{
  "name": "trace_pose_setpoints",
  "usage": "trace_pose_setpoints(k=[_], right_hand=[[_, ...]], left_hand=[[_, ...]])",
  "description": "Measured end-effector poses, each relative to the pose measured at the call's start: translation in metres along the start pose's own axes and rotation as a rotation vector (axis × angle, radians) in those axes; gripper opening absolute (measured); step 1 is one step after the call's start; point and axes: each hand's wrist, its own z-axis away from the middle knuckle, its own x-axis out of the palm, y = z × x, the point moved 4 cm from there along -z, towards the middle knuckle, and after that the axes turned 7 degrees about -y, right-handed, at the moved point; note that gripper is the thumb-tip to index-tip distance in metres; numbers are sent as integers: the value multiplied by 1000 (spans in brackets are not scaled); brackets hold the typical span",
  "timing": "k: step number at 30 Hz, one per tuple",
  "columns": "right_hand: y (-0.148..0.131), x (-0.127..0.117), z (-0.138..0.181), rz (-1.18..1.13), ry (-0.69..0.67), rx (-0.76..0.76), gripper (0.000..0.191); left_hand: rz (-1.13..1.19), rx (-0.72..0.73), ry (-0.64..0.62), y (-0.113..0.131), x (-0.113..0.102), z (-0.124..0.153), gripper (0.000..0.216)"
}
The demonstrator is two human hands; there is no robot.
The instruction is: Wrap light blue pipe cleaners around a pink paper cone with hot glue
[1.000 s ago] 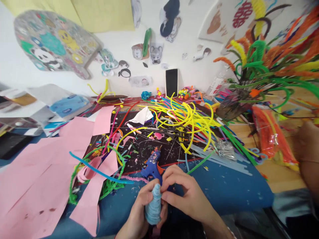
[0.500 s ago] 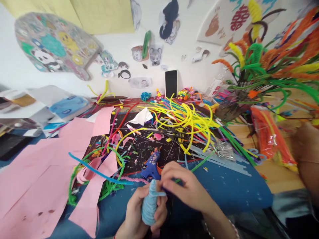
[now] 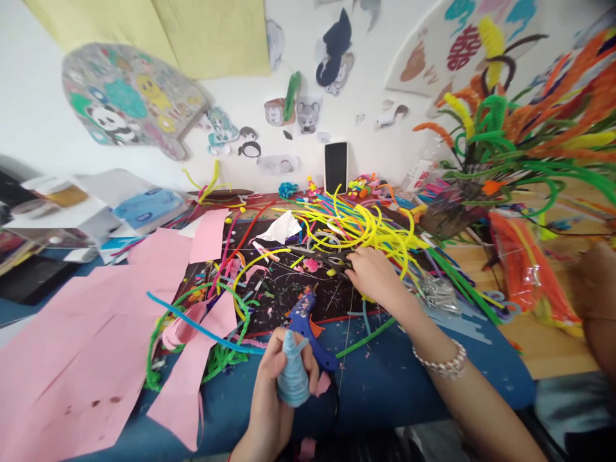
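My left hand [image 3: 272, 378] is closed around a light blue cone [image 3: 293, 378] wound from fuzzy pipe cleaner, held upright with a short loose end sticking out near its tip. Further out, my right hand [image 3: 375, 279] has its fingers pinched at the near end of dark scissors [image 3: 332, 258], partly covered by the fingers and strands. A blue glue gun [image 3: 305, 321] lies just beyond the cone, its handle pointing toward me. Yellow pipe cleaners [image 3: 380, 224] are heaped around and behind my right hand.
Pink sheets [image 3: 86, 333] cover the left side, with a green pipe-cleaner loop [image 3: 154, 346] beside them. A phone [image 3: 335, 168] leans on the wall. At right stand a vase of colourful pipe cleaners [image 3: 447, 205] and an orange packet [image 3: 524, 269]; another person's arm [image 3: 599, 289] is beyond.
My right hand has left the cone's loose end and reached forward and right to the scissors. My left hand keeps the cone, now slightly lower on its side. The view has shifted a little.
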Motion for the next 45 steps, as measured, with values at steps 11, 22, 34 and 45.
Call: trace_pose_setpoints(k=[11, 22, 34, 45], right_hand=[[27, -20, 59, -140, 167, 100, 23], [-42, 6, 149, -677, -555, -121, 35], [-64, 15, 143, -758, -525, -124, 19], [-74, 18, 139, -618, -557, -142, 13]], left_hand=[[5, 112, 364, 14, -13, -10, 38], [56, 305, 169, 25, -5, -11, 19], [34, 299, 202, 22, -6, -8, 24], [58, 260, 254, 21, -4, -4, 24]])
